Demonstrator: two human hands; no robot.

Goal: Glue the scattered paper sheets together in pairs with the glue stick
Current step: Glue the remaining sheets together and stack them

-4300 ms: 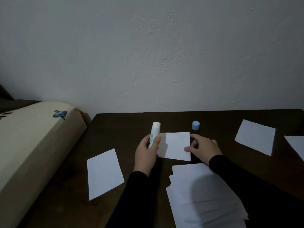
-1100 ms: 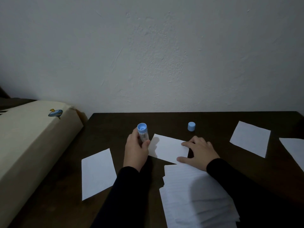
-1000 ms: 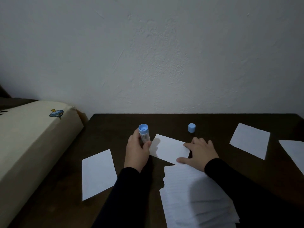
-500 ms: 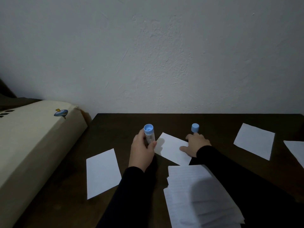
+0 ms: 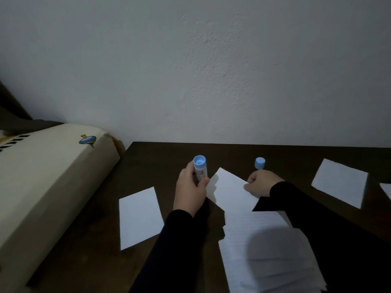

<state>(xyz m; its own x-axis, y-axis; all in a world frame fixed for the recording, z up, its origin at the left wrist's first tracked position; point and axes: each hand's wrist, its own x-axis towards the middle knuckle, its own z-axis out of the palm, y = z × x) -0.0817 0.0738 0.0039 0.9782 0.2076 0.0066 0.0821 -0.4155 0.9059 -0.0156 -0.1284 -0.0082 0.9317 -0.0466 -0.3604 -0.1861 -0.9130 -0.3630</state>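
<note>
A dim view from above looks down at a dark wooden table [image 5: 222,153] pushed against a plain white wall [image 5: 211,70]. Two arms in black sleeves reach in from the bottom edge.

The left hand [image 5: 190,190] is wrapped around a glue stick [image 5: 200,170], grasping its white barrel between thumb and fingers. The stick is held upside down and tilted — its round blue base points up toward the camera, and its lower end, hidden behind the thumb, meets the left corner of a white paper sheet [image 5: 230,190] lying at an angle on the middle of the table.

The right hand [image 5: 261,183] sits at that sheet's far right edge with its fingers curled; they appear to pinch the paper's edge, though the grip itself is partly hidden. Just beyond this hand's knuckles a small blue cap [image 5: 260,163] stands alone on the table, apart from the stick.

Nearer the camera, under the right forearm, lies a loosely fanned stack of lined paper [image 5: 268,256], its top corner close to the angled sheet. A single white sheet [image 5: 139,216] lies flat to the left of the left arm, well apart from the others. Another sheet [image 5: 340,182] lies to the far right, and the corner of one more [image 5: 386,190] shows at the right edge.

At the left, beside the table, is a long cream-coloured box [image 5: 46,178] with a small blue spinning-top picture [image 5: 87,140] printed near its far end.
</note>
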